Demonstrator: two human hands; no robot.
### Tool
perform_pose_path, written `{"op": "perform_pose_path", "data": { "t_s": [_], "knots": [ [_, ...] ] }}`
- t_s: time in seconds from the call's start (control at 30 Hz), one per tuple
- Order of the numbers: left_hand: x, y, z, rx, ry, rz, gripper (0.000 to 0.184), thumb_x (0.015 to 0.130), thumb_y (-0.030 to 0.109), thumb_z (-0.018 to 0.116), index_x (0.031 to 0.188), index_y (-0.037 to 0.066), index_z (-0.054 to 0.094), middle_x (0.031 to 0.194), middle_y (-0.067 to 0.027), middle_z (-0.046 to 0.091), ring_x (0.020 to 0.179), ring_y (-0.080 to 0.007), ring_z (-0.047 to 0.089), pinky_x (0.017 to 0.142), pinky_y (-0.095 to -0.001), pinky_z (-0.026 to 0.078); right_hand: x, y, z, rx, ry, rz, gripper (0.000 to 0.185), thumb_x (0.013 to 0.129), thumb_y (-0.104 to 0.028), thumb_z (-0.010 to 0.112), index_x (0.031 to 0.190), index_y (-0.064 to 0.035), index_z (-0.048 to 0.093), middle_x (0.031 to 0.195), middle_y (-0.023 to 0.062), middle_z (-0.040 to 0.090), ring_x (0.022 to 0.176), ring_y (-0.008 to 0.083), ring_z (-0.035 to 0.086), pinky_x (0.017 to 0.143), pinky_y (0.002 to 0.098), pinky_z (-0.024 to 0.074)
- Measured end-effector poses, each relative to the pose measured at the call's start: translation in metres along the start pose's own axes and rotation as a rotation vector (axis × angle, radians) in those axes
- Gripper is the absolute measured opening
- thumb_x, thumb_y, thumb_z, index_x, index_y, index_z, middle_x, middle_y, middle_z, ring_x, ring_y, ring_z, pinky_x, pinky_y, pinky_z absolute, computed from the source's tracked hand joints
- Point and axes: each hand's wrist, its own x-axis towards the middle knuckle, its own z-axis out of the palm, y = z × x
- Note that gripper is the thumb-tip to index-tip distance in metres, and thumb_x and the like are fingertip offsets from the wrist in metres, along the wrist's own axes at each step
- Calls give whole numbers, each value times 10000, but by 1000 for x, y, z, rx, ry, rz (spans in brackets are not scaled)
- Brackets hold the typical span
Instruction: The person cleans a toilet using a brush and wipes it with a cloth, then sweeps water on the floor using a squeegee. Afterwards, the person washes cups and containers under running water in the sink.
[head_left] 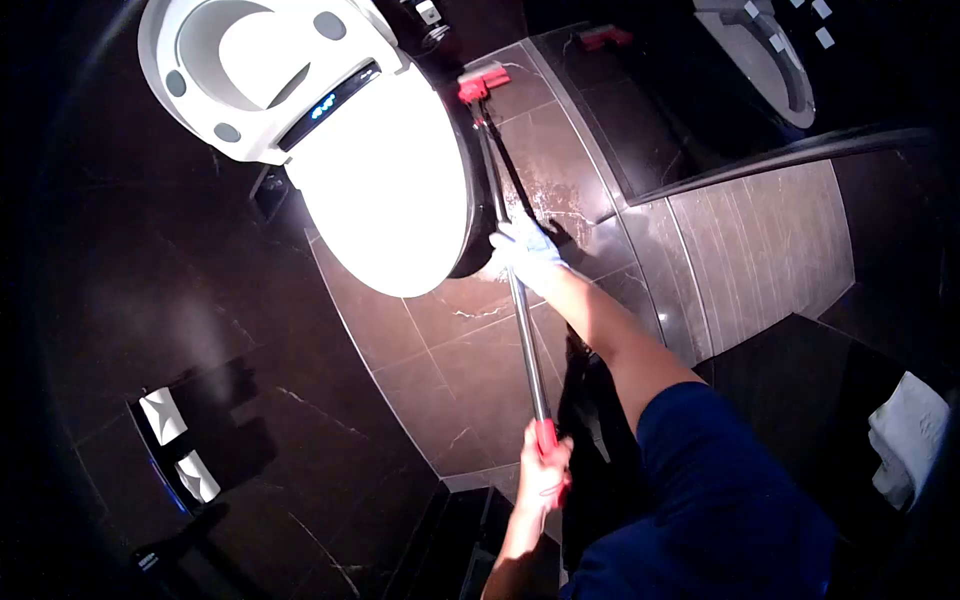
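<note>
A long-handled floor mop (527, 340) runs along the right side of the toilet (390, 190). Its metal pole ends in a red and pale head (485, 82), resting on the tiles beside the toilet base; I cannot make out whether the head is sponge, bristle or rubber. My right hand (527, 247), in a pale glove, is closed around the middle of the pole. Lower down, my left hand (545, 468) grips the red handle end. The toilet's lid is up, and a lit blue display shows on its panel.
Brown floor tiles (400, 350) look wet near my right hand. A dark counter edge (780, 168) and a pale basin or its reflection (770, 60) lie at upper right. Two toilet paper rolls (163, 415) hang at left. A white towel (910, 440) is at far right.
</note>
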Motion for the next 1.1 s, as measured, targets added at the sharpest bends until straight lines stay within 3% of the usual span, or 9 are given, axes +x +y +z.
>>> {"op": "perform_pose_path", "data": {
  "t_s": [0.1,0.13,0.2,0.4,0.63,0.87,0.9,1.0,1.1],
  "knots": [
    [-51,-71,-43,168,-30,33,481,722,83,597,1140,69,359,687,9,424,489,-67,426,409,-207,353,-59,-92,-58,-619,-420,-265,109,678,-199,477,648,-218,581,857,32,532,1013,244,432,947,446,227],
    [-65,-115,-59,359,33,424,477,714,86,604,1138,71,385,693,15,423,546,-65,438,451,-213,360,-86,-105,-50,-731,-448,-335,120,689,-210,467,629,-220,570,806,25,524,977,234,433,945,436,226],
    [-128,-127,-73,-58,58,-235,455,690,41,613,1096,15,410,797,-13,500,721,-111,481,635,-244,419,-138,-139,-37,-693,-498,-410,105,665,-179,485,593,-222,547,730,-1,491,860,205,449,921,427,259],
    [-261,-274,-155,-64,16,-259,506,708,101,607,1156,58,377,834,-62,516,714,-126,521,612,-224,427,-298,-258,16,-542,-815,-380,118,636,-139,506,643,-173,618,695,-9,536,812,186,481,913,408,279],
    [-343,-386,-210,33,134,-316,505,709,109,609,1154,48,378,859,-71,520,747,-134,521,641,-230,426,-497,-379,140,-769,-522,-758,176,612,-234,469,453,-204,398,539,-8,417,616,191,426,680,363,345],
    [-386,-428,-208,-18,221,-363,504,710,117,612,1151,39,380,884,-81,524,780,-143,522,670,-235,425,-601,-449,158,389,-1287,-836,294,745,-306,432,495,-154,410,532,82,463,546,257,481,542,445,354],
    [-388,-430,-205,-35,237,-368,504,710,119,612,1151,37,381,887,-82,524,785,-144,522,674,-236,425,-617,-436,174,937,-1402,-437,124,636,-252,506,546,-173,475,558,36,499,572,222,506,560,393,353],
    [-393,-437,-188,-95,263,-378,504,710,122,613,1150,33,381,898,-86,526,799,-147,522,686,-238,425,-550,-430,139,338,-740,-1070,67,494,-190,569,518,-167,511,496,13,480,482,184,492,462,346,330],
    [-377,-444,-169,-126,239,-297,505,711,125,614,1149,29,382,908,-90,528,813,-151,522,699,-240,425,-446,-389,157,-14,-1025,-840,107,496,-170,557,448,-106,486,467,63,480,420,249,472,402,368,366]
  ]
}}
